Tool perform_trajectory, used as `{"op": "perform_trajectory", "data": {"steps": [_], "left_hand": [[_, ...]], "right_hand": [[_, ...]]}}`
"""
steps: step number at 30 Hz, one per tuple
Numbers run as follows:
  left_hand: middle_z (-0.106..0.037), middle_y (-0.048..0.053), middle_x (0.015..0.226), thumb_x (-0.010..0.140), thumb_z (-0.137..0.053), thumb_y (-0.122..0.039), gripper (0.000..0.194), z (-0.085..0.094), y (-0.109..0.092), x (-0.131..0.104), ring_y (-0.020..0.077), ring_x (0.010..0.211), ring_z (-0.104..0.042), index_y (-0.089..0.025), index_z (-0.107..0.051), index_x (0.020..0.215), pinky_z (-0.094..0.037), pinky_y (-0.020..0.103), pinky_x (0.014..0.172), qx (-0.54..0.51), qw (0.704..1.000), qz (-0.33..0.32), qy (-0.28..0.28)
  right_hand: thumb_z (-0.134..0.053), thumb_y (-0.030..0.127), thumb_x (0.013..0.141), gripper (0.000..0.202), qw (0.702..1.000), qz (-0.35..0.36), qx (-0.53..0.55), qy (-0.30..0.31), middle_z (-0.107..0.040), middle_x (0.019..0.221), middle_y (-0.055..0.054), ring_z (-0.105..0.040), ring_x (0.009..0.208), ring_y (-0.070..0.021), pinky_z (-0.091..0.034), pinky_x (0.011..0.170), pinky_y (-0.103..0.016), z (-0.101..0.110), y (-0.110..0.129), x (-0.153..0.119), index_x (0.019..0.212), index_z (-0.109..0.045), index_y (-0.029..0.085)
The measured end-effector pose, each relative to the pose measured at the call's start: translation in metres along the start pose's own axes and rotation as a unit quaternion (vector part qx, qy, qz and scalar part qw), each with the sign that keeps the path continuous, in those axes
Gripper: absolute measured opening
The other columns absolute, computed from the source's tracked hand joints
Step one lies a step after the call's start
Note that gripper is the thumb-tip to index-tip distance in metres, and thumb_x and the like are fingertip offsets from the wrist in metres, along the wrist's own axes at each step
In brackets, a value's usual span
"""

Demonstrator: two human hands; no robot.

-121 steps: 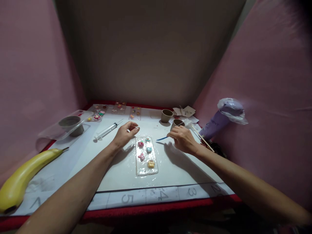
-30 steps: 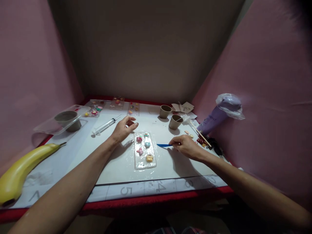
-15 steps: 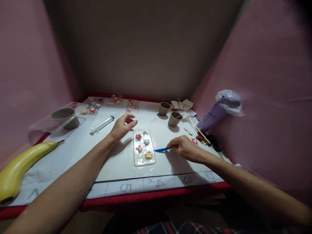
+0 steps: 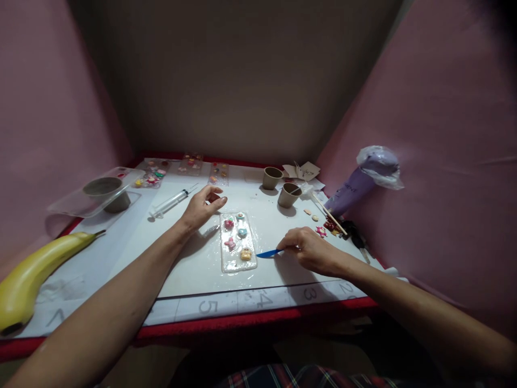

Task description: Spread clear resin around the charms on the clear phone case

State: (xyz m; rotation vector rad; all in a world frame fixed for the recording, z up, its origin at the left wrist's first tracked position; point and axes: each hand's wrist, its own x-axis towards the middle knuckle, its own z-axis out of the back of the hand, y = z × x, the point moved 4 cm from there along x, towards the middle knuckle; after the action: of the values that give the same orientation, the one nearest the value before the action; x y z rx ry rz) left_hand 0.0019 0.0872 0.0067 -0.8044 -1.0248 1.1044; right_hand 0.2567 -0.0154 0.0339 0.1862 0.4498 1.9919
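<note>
the clear slab (image 4: 233,264) is glossy and wet-looking, its charms (image 4: 245,254) smooth and shiny. the blue blade (image 4: 267,253) looks like smooth plastic, the syringe (image 4: 169,203) clear plastic, the brown cups (image 4: 287,201) matt and papery. the banana (image 4: 44,261) has a soft sheen; the red cloth (image 4: 250,320) is matt.

The tool (image 4: 268,253) is blue, the banana (image 4: 25,285) yellow (dark-stemmed).
</note>
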Motion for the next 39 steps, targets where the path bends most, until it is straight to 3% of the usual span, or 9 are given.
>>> {"op": "perform_trajectory", "data": {"steps": [5, 12, 18, 26, 33, 39], "left_hand": [[-0.06, 0.004, 0.086, 0.074, -0.066, -0.043, 0.032, -0.002, 0.0, -0.001, 0.0224, 0.085, -0.059, -0.022, -0.058, 0.097, -0.053, 0.04, 0.076, -0.029, 1.0, 0.011, 0.001], [-0.062, 0.004, 0.087, 0.075, -0.065, -0.045, 0.034, -0.001, 0.004, 0.001, 0.0233, 0.088, -0.059, -0.022, -0.058, 0.099, -0.05, 0.045, 0.086, -0.012, 1.0, -0.002, -0.001], [-0.061, 0.004, 0.086, 0.074, -0.066, -0.045, 0.037, -0.001, 0.002, 0.0, 0.0219, 0.085, -0.06, -0.02, -0.057, 0.1, -0.052, 0.039, 0.075, -0.028, 1.0, 0.005, 0.001], [-0.062, 0.005, 0.089, 0.074, -0.066, -0.044, 0.038, 0.0, 0.002, 0.0, 0.0218, 0.087, -0.06, -0.019, -0.058, 0.101, -0.052, 0.041, 0.079, -0.023, 1.0, 0.0, -0.003], [-0.061, 0.003, 0.086, 0.074, -0.067, -0.045, 0.037, -0.001, 0.002, 0.0, 0.0211, 0.084, -0.059, -0.02, -0.058, 0.099, -0.052, 0.039, 0.075, -0.024, 1.0, -0.003, -0.005], [-0.062, 0.005, 0.086, 0.074, -0.065, -0.045, 0.038, -0.001, 0.003, 0.001, 0.0214, 0.083, -0.059, -0.019, -0.058, 0.099, -0.052, 0.039, 0.075, -0.018, 1.0, -0.007, 0.003]], "right_hand": [[-0.047, 0.001, 0.069, 0.043, 1.0, 0.007, 0.012, 0.013, -0.076, 0.084, -0.006, -0.063, 0.076, -0.017, -0.044, 0.07, -0.026, -0.001, 0.002, -0.005, 0.089, -0.079, 0.021], [-0.05, 0.002, 0.069, 0.04, 0.999, 0.012, 0.021, 0.022, -0.076, 0.083, -0.006, -0.063, 0.074, -0.0166, -0.045, 0.069, -0.025, -0.003, 0.005, -0.011, 0.09, -0.079, 0.02], [-0.05, 0.001, 0.067, 0.041, 0.998, 0.014, 0.054, 0.041, -0.076, 0.083, -0.004, -0.063, 0.074, -0.016, -0.045, 0.069, -0.025, -0.004, 0.014, -0.016, 0.089, -0.078, 0.02], [-0.048, 0.003, 0.067, 0.037, 0.982, -0.022, 0.177, 0.059, -0.073, 0.078, -0.002, -0.061, 0.07, -0.0136, -0.044, 0.065, -0.024, -0.005, 0.02, -0.025, 0.087, -0.076, 0.017], [-0.062, 0.021, 0.068, 0.016, 0.93, -0.106, 0.35, 0.026, -0.062, 0.06, 0.0, -0.054, 0.058, -0.013, -0.042, 0.06, -0.028, -0.004, 0.002, -0.023, 0.078, -0.073, 0.016], [-0.072, 0.025, 0.062, 0.015, 0.872, -0.128, 0.472, 0.011, -0.063, 0.057, 0.001, -0.053, 0.056, -0.0115, -0.042, 0.064, -0.029, -0.003, 0.001, -0.014, 0.073, -0.072, 0.015]]}}
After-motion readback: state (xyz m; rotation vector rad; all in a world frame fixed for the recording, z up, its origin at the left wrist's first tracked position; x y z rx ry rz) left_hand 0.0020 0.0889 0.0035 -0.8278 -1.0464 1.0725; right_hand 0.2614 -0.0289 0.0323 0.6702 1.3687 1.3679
